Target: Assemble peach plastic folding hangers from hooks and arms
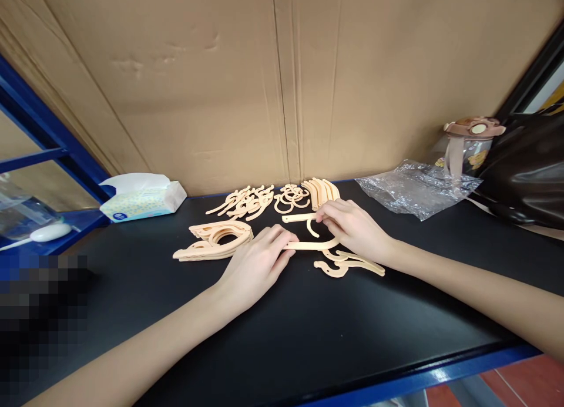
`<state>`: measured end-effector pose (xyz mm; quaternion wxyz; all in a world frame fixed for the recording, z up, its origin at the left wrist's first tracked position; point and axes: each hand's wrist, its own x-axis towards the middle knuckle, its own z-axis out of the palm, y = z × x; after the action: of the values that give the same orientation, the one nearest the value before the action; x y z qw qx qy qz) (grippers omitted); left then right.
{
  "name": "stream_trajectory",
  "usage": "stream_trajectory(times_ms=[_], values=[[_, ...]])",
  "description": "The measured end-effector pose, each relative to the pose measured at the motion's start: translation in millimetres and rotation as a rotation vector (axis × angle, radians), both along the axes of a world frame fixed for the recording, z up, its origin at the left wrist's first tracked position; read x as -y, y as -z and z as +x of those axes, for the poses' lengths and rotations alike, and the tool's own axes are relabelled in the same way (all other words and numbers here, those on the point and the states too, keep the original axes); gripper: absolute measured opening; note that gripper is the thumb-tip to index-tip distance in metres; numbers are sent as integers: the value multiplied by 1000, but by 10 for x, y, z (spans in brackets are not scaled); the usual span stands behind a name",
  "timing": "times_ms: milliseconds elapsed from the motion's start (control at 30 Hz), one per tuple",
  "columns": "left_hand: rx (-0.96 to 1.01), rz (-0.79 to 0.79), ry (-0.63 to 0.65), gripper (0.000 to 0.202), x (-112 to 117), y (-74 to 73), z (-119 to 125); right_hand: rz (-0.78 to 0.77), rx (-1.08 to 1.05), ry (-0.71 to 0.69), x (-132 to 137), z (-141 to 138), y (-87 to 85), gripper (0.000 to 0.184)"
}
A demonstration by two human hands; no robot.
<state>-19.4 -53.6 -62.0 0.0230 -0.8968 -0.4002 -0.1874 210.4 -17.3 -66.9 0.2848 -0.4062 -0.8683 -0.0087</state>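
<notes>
Beige plastic hanger parts lie around both hands. My left hand (pixel 259 257) is closed, its thumb and fingers pinching one end of a slim curved hanger arm (pixel 311 246). The far end of that arm runs under my right hand (pixel 352 225), which is closed too. At its fingertips is the end of a second, straight hanger arm (pixel 297 218), with a hook (pixel 312 229) just below. Loose curved pieces (pixel 348 266) lie beneath my right wrist. A stack of hanger pieces (pixel 220 245) sits left of my left hand.
Along the back lie a pile of small arms (pixel 247 201), several hooks (pixel 291 197) and a row of curved arms (pixel 322 189). A tissue pack (pixel 143 201) stands at left. Clear plastic wrap (pixel 416 187), a bottle (pixel 471 145) and a dark bag (pixel 529 172) are at right. Cardboard (pixel 198 90) rises behind.
</notes>
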Motion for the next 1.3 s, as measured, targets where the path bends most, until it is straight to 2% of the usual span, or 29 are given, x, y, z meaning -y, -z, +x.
stream_trajectory(times_ms=[267, 500, 667, 767, 933, 1300], values=[[-16, 110, -57, 22, -33, 33, -38, -29, -42, -20, -18, -5, 41, 20], [-5, 184, -146, 20, -43, 32, -30, -40, -87, -11, -14, -4, 38, 18], [-183, 362, -170, 19, -38, 17, -15, -70, -101, -23, -22, -4, 41, 18], [-263, 401, -177, 17, -53, 7, 3, -87, -104, -60, -30, -7, 50, 19], [-303, 357, -161, 15, -87, 29, 6, -97, -95, -73, -36, -11, 60, 20], [-221, 153, -95, 20, -39, 1, 6, -102, -4, -47, -48, -3, 70, 20]])
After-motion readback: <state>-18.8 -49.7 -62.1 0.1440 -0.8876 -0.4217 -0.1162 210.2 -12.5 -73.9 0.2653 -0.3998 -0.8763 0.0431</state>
